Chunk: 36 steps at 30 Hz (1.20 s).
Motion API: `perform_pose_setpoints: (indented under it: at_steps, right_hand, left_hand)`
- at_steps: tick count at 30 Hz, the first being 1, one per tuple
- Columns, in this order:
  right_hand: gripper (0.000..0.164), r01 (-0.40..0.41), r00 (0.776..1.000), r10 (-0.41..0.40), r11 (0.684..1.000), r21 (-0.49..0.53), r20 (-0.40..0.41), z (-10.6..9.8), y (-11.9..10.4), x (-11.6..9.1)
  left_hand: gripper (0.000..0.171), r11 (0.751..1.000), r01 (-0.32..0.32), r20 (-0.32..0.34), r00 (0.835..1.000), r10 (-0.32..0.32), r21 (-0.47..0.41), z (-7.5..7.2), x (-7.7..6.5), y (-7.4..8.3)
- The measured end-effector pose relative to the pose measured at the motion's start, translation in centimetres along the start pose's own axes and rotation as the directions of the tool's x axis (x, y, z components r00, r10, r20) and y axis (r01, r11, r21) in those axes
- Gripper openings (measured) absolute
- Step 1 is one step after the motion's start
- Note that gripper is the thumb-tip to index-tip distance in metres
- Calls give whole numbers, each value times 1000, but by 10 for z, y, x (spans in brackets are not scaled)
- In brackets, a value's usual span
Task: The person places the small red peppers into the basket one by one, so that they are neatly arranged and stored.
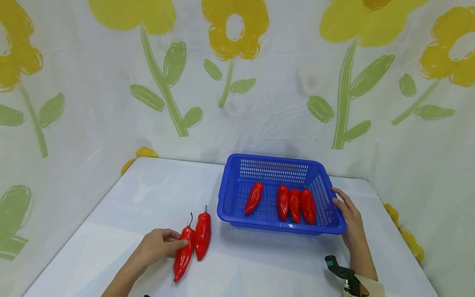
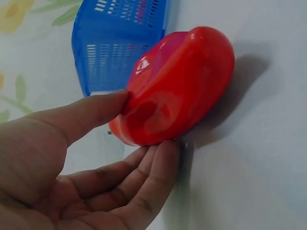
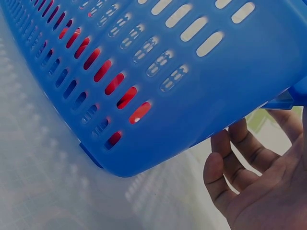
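Note:
My left hand (image 1: 157,246) pinches a long red pepper (image 1: 183,255) between thumb and fingers, over the front left part of the table. In the left wrist view this pepper (image 2: 177,91) shows glossy and dented, thumb on one side and fingertips on the other. Just right of it lies a second red pepper (image 1: 202,237), stem pointing away. On the right stands a blue plastic basket (image 1: 274,226) with slotted walls, holding several red peppers (image 1: 295,205). My right hand (image 1: 350,220) grips the basket's right rim; the right wrist view shows its fingers (image 3: 240,158) curled beneath the rim.
A white table (image 1: 122,218) carries everything. Behind and at both sides hangs a white cloth (image 1: 267,111) printed with yellow flowers. A black wrist mount (image 1: 341,272) sits on my right forearm, near the table's front.

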State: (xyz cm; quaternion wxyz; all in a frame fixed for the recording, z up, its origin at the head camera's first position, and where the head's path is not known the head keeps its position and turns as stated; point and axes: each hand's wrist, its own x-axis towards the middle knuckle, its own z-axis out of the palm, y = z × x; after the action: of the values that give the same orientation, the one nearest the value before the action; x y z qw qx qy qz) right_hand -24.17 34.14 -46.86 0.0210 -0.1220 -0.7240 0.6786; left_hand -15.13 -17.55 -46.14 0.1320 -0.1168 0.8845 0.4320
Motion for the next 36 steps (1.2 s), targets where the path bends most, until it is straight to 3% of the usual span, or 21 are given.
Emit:
perform_pose_setpoints:
  at_steps: [8, 17, 29, 36]
  right_hand:
    - [53, -4, 1000, 4, 1000, 6, -4, 1, -1, -1]
    - [53, 0, 1000, 0, 1000, 9, -7, 1, 0, 1]
    - [54, -5, 1000, 5, 1000, -2, -13, 0, 2, 0]
    - [54, 5, 1000, -5, 1000, 9, -6, 0, 1, 1]
  left_hand:
    - [56, 998, -63, -39, 997, 63, -8, -23, 1, 12]
    - [59, 984, -155, -41, 987, 152, -84, -34, 9, 43]
    - [57, 968, -242, -5, 970, 242, -65, -35, 31, 114]
    - [55, 954, -292, 23, 955, 294, -76, -32, 45, 145]
